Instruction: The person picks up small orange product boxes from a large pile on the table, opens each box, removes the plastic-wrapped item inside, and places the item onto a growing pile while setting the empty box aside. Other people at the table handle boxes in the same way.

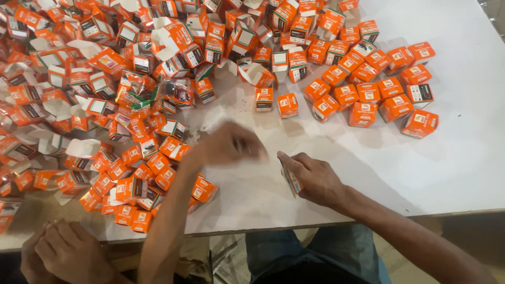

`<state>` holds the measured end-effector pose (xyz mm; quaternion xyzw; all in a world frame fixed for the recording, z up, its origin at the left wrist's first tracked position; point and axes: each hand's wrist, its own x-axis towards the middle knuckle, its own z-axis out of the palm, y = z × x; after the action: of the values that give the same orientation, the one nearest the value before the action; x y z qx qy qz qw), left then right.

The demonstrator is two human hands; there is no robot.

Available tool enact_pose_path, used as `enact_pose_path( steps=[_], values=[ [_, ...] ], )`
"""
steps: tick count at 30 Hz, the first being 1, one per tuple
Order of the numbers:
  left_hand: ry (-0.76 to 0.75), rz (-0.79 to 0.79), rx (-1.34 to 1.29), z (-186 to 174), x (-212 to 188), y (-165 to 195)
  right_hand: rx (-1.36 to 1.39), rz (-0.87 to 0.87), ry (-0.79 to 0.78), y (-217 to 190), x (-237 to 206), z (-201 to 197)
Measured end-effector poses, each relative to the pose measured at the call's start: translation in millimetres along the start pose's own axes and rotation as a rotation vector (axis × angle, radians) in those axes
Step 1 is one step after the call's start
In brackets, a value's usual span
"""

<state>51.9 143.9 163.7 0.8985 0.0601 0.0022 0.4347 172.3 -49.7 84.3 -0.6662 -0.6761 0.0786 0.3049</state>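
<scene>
Flattened orange carton, small and partly folded, sits in the right hand just above the near part of the white worktop, close to the front edge. The fingers of that hand are curled shut around the carton, thumb on top. The left hand hovers just beside it to the left, blurred by motion; its fingers look loosely bent, and whether they hold anything cannot be told. Left of both hands lies a dense heap of orange cartons, many open with white flaps standing up, some clear wrappers among them. Farther back on the right, closed orange boxes stand in a looser cluster, a few set apart nearer the middle. The worktop's surface is scuffed and dusty near the heap and plain white on the right. Below the edge show blue trousers, and at the bottom left another person's hands rest by the worktop corner
</scene>
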Motion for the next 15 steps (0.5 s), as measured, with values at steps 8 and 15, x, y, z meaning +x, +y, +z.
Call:
enact_pose_path(
  steps=[8, 15],
  values=[
    [0.916, -0.226, 0.853, -7.2, 100.8, -8.0, 0.155, -0.189, 0.084, -14.8, -7.6, -3.9],
    [0.681, -0.604, 0.446, -6.9, 112.3, 22.0, 0.154, -0.101, 0.2, -31.4, -6.7, -24.3]
  ],
)
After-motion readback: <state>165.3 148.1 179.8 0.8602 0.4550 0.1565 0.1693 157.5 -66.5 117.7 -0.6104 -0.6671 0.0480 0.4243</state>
